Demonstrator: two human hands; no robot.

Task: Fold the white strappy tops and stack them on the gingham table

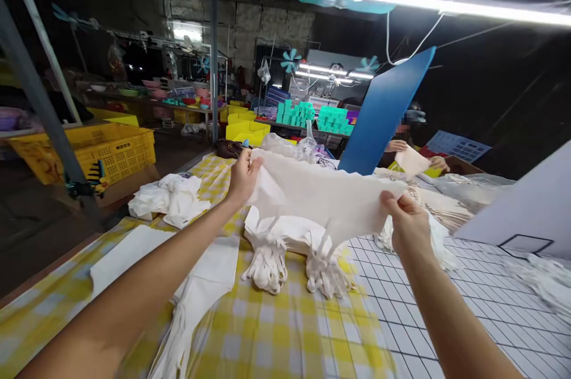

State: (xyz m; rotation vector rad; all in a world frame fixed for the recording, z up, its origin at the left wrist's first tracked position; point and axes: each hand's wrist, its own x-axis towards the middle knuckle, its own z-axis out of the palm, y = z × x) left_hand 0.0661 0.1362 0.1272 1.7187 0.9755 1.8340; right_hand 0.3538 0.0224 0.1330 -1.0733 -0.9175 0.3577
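Observation:
I hold a cream cloth piece [321,194] stretched out in the air above the table. My left hand [243,177] grips its left edge with closed fingers. My right hand [404,215] pinches its right corner. Thin ties dangle from the cloth's lower edge. Right under it lies a stack of like cloth pieces with bunched ties [285,248] on the yellow checked tablecloth [285,325].
More cream cloths lie flat at the left [147,254] and crumpled farther back [167,197]. A white gridded mat [491,307] covers the table's right. A blue board [383,111] stands behind, where another person's hands [397,146] handle cloth. Yellow crates [111,150] sit left.

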